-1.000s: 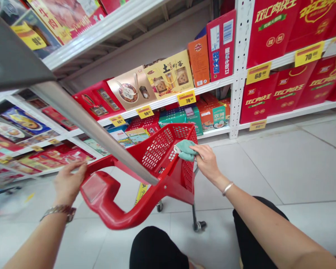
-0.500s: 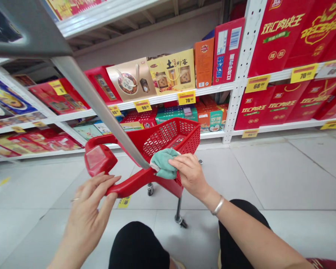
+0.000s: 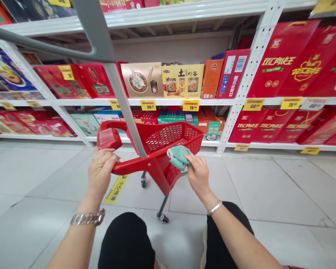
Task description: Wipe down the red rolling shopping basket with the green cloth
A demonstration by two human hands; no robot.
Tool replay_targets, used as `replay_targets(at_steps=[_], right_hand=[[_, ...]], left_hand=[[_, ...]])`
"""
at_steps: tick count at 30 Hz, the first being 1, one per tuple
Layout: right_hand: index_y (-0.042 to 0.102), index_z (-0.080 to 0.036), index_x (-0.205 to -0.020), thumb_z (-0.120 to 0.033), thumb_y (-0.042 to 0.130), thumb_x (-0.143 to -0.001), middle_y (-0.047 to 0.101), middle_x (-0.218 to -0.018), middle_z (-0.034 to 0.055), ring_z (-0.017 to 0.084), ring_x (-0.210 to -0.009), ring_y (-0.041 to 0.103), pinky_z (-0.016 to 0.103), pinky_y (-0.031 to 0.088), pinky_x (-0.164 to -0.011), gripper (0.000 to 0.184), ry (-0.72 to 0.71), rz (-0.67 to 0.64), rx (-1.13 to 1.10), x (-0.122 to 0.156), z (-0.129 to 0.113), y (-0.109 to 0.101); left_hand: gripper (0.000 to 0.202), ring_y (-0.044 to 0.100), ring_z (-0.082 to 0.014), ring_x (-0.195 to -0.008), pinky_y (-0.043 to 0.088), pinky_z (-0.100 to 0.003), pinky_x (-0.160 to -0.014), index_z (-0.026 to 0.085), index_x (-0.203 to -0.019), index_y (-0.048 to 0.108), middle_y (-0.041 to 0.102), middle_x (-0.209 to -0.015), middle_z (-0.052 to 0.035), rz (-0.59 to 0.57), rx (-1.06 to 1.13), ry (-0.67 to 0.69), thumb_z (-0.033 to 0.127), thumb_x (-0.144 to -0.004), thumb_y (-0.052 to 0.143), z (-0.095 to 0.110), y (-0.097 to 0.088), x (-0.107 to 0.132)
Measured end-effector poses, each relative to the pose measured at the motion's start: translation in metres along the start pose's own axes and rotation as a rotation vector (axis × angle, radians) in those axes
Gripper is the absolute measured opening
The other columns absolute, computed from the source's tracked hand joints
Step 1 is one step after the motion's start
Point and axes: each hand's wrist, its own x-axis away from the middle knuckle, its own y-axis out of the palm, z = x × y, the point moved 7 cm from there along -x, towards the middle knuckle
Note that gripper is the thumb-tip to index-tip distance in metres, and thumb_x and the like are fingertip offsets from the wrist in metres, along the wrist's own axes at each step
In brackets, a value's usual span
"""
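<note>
“双汇肉块王” is printed on a red bag (image 3: 278,59); “98”, “78”, “68” and “70” are shown on yellow price tags (image 3: 190,105); “小心地滑” is borne by a yellow floor strip (image 3: 116,189).

One cart (image 3: 160,170) and one cloth (image 3: 179,156) are counted near the centre. The left hand (image 3: 100,171) at eight o'clock and right hand (image 3: 198,176) at five are counted as two. Two casters (image 3: 162,217) are seen towards six and seven, one watch (image 3: 85,218) at eight, one bracelet (image 3: 214,208) at five.

White shelving (image 3: 168,102) along pale tiled floor (image 3: 257,198)
</note>
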Motion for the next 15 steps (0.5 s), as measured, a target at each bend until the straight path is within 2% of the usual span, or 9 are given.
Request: replay_targets(at_steps=[3, 5, 7, 11, 15], right_hand=[[0.073, -0.03, -0.124, -0.006, 0.049, -0.096, 0.077, -0.109, 0.0049, 0.022, -0.098, 0.064, 0.04, 0.048, -0.089, 0.044, -0.112, -0.039, -0.043, -0.007, -0.038, 0.006], [0.073, -0.03, -0.124, -0.007, 0.049, -0.097, 0.077, -0.11, 0.0046, 0.021, -0.099, 0.063, 0.04, 0.047, -0.089, 0.043, -0.162, -0.08, -0.027, -0.011, -0.057, 0.019], [0.074, -0.03, -0.123, -0.007, 0.05, -0.097, 0.077, -0.113, 0.0042, 0.021, -0.1, 0.062, 0.039, 0.045, -0.088, 0.042, -0.175, -0.14, 0.014, -0.011, -0.065, 0.038], [0.075, -0.028, -0.12, -0.004, 0.05, -0.095, 0.077, -0.113, 0.0048, 0.021, -0.098, 0.059, 0.037, 0.043, -0.086, 0.043, -0.113, -0.263, 0.104, -0.001, -0.055, 0.073], [0.074, -0.026, -0.124, 0.0, 0.049, -0.091, 0.074, -0.119, 0.0065, 0.022, -0.102, 0.058, 0.035, 0.043, -0.09, 0.049, -0.025, -0.34, 0.223, 0.009, -0.026, 0.081]], left_hand=[[0.036, 0.064, -0.0281, -0.101, 0.039, -0.048, -0.112, 0.024, -0.06, 0.064, 0.069, -0.075, -0.0054, 0.003, 0.046, 0.009, 0.049, -0.083, 0.052, -0.012, -0.008, -0.007], [0.036, 0.065, -0.0279, -0.101, 0.038, -0.049, -0.115, 0.024, -0.06, 0.064, 0.069, -0.075, -0.0054, -0.004, 0.066, 0.004, 0.049, -0.082, 0.053, -0.019, -0.014, -0.01], [0.036, 0.065, -0.028, -0.102, 0.036, -0.05, -0.117, 0.024, -0.058, 0.063, 0.068, -0.074, -0.0055, -0.004, 0.084, 0.0, 0.049, -0.081, 0.054, -0.025, -0.022, -0.01], [0.036, 0.065, -0.0272, -0.1, 0.035, -0.051, -0.119, 0.024, -0.052, 0.06, 0.068, -0.073, -0.0053, 0.04, 0.114, -0.005, 0.046, -0.081, 0.056, -0.036, -0.04, -0.008], [0.031, 0.066, -0.028, -0.096, 0.046, -0.048, -0.109, 0.025, -0.049, 0.059, 0.066, -0.068, -0.0048, 0.114, 0.171, -0.022, 0.04, -0.077, 0.059, -0.045, -0.058, -0.004]])
